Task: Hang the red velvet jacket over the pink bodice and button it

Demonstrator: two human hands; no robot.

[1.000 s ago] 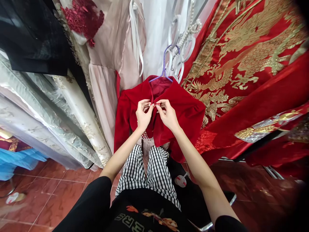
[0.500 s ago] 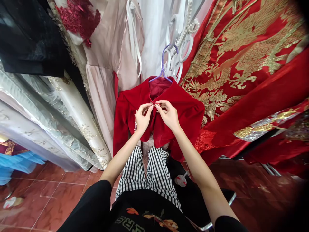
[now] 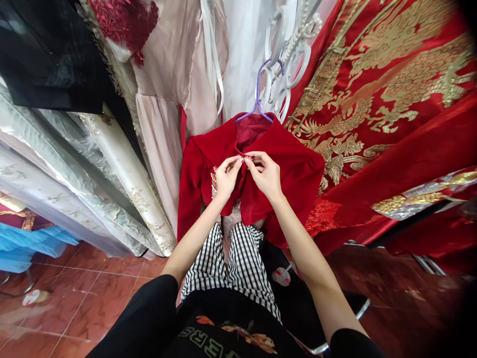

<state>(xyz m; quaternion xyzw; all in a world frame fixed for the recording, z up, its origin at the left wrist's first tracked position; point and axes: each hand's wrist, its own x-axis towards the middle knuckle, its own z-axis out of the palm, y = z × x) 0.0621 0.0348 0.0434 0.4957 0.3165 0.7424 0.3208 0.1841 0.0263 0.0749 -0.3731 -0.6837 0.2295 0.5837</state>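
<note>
The red jacket (image 3: pixel 290 169) hung upright on its hanger (image 3: pixel 259 102), collar up. The left hand (image 3: pixel 226 178) and right hand (image 3: pixel 266 175) pinched its front edges together below the collar, slightly higher than a second earlier.

Red velvet jacket (image 3: pixel 290 169) hangs on purple hanger (image 3: pixel 258 94).

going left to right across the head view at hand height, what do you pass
silvery white gowns → pale pink dress → left hand → right hand → red jacket sleeve → red and gold embroidered robe
</note>
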